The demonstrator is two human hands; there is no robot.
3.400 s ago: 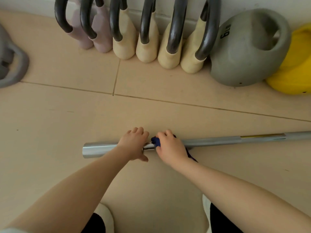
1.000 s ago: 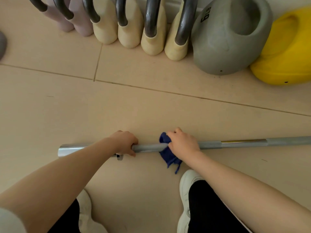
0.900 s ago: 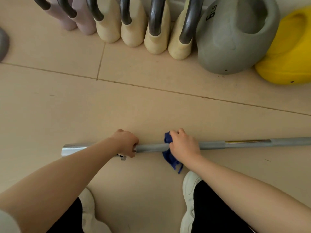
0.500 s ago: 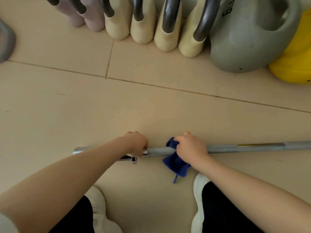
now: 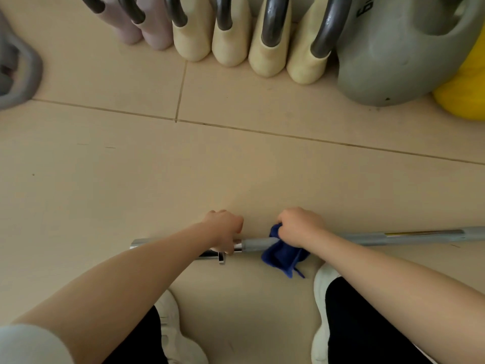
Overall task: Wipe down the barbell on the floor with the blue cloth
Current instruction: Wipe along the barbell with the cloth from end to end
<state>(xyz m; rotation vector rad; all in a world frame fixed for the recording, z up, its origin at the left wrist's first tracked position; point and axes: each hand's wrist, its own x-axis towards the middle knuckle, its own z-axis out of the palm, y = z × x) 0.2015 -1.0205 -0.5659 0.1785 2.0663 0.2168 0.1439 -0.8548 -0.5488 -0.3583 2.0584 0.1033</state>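
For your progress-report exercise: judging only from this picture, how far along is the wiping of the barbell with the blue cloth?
Done: cannot be judged; no section looks visibly cleaner.
In hand: the right hand presses the blue cloth around the barbell just past the collar, while the left hand grips the sleeve end to steady it.
Left: probably the long shaft running off to the right, and the chrome sleeve under the left hand.

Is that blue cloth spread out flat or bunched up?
Bunched up. The blue cloth is crumpled around the barbell under the right hand, with a loose corner hanging toward the floor.
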